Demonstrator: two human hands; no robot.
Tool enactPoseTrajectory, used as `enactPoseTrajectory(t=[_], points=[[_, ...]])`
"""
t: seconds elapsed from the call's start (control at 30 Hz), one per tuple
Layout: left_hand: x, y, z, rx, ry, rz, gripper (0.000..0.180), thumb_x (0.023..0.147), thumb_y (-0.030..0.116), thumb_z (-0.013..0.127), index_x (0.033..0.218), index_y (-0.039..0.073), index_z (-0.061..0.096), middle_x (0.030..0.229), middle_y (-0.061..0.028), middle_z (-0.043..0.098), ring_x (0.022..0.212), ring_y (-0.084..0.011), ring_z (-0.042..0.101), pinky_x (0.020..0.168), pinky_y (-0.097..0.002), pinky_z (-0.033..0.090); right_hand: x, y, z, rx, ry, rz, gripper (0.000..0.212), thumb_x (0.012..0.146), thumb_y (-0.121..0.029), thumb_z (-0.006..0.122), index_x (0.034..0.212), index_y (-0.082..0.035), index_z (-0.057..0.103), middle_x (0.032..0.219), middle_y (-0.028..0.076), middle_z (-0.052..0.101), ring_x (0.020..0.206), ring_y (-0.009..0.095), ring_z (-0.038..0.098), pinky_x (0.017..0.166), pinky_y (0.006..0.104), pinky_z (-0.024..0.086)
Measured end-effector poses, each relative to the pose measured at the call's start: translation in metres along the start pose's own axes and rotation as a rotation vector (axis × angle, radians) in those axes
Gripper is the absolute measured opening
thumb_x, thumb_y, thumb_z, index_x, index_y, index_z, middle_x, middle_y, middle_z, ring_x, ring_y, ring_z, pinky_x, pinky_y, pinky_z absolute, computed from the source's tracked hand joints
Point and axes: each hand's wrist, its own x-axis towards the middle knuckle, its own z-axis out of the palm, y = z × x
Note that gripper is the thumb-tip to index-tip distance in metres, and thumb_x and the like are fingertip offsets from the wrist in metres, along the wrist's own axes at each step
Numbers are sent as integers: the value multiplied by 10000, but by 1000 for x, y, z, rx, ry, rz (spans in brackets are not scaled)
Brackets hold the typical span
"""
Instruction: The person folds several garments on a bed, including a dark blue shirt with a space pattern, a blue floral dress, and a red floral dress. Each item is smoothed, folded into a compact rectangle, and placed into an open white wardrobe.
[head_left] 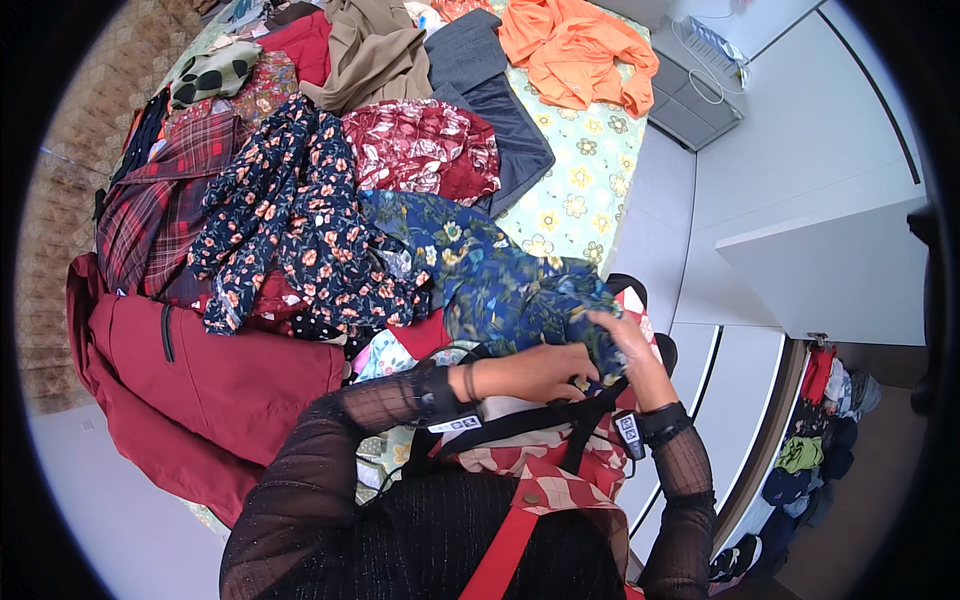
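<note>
A blue garment with a leafy floral print (500,285) stretches from the clothes pile toward me, its near end bunched up. My right hand (638,352) is closed on the bunched end, thumb lying over the fabric. My left hand (540,373) is beside it, fingers curled at the near edge of the same garment; part of its grip is hidden. Left of the garment lies a navy shirt with orange flowers (300,215), and beyond it a dark red and white patterned garment (425,150).
Clothes cover the bed, whose floral sheet (575,180) shows at right. A maroon jacket (210,370) lies at left, an orange shirt (575,50) at the far right. An open white wardrobe door (830,265) juts out at right above a shelf with several folded clothes (800,455).
</note>
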Motion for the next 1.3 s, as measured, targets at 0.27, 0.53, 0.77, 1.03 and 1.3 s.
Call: enactPoseTrajectory(t=[0.27, 0.53, 0.77, 1.03, 1.3], points=[[-49, -10, -111, 898, 698, -329, 864, 538, 236, 867, 1293, 100, 470, 1341, -141, 431, 1249, -328, 400, 975, -430, 354, -61, -29, -81, 300, 157, -288, 267, 897, -95, 600, 1136, 24, 595, 1008, 99, 670, 841, 172, 661, 737, 302, 549], [3, -4, -127, 283, 346, -242, 243, 730, 9, 603, 956, 60, 673, 833, -169, 658, 794, -321, 652, 728, -349, 498, -108, -35, -127, 693, 246, -394, 323, 913, -163, 600, 1167, 31, 561, 1054, 160, 666, 893, 250, 679, 767, 367, 580], [91, 95, -150, -275, 556, 80, 189, 930, 89, 416, 919, 73, 603, 567, 99, 379, 462, -8, 275, 428, -196, 198, -62, -24, -105, 633, 285, -238, 293, 894, -163, 627, 1096, 48, 600, 1031, 135, 679, 842, 233, 685, 763, 351, 573], [137, 183, -7, -378, 148, 603, 257, 688, -41, 542, 943, -16, 517, 761, -163, 575, 664, -300, 596, 608, -378, 489, -47, -145, -60, 385, -88, -66, 267, 927, -167, 581, 1144, -12, 596, 1011, 109, 678, 968, 192, 648, 856, 334, 538], [31, 47, -19, 491, -539, 259, 380, 745, 137, 702, 1106, 79, 600, 1082, -131, 598, 953, -353, 609, 787, -444, 499, -21, -73, -86, -61, -39, -248, 370, 870, -81, 639, 1209, 28, 540, 1082, 90, 644, 906, 152, 618, 835, 297, 512]])
